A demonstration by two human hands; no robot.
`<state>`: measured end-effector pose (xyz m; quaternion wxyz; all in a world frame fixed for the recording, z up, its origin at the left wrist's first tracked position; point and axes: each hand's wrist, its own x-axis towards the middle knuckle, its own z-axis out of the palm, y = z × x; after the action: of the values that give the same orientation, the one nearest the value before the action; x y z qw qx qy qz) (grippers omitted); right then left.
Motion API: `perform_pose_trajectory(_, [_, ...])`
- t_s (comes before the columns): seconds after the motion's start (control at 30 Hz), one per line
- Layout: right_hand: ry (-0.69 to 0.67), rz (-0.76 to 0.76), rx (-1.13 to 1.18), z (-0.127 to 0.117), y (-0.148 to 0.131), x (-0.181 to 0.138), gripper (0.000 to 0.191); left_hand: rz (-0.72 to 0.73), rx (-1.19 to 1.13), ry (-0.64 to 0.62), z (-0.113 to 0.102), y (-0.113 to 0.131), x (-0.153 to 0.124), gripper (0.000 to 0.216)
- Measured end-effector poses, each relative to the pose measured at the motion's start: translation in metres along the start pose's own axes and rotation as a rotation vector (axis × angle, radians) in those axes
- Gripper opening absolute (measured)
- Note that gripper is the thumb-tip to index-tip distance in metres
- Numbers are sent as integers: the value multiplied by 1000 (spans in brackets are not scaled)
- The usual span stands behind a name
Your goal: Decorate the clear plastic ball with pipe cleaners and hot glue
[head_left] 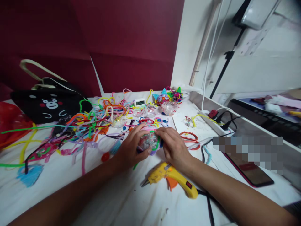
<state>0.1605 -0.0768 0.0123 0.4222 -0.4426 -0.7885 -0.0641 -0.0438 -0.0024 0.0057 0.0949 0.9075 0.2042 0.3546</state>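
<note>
A clear, round plastic ball (148, 141), filled with glittery bits, stands between my two hands above the table. Green and purple fuzzy pipe cleaner runs around its edge. My left hand (133, 146) grips the ball's left side, thumb below and fingers over the top. At the upper right, my right hand (172, 142) has its fingertips closed on the green pipe cleaner (157, 146) against the rim. Just below my right hand lies a yellow glue gun (174, 177), its nozzle towards the left, on an orange stand. Part of the ball is hidden by my fingers.
A tangle of coloured pipe cleaners (101, 116) spreads across the left, before a black bag (49, 105). Behind are clear balls (169, 108), two decorated animal heads (175, 95) and a small digital clock (139, 102). Orange-handled scissors (190, 138), a phone (254, 172) and cables lie right.
</note>
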Motion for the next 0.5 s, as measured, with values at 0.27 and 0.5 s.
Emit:
perform_pose_trajectory(0.27, [38,-22,-22,3,-1,1,43,5,25,18,1,-2,-2,53])
perform_pose_trajectory(0.5, [26,-15,-30,3,1,0,50,8,27,31,2,-4,-3,51])
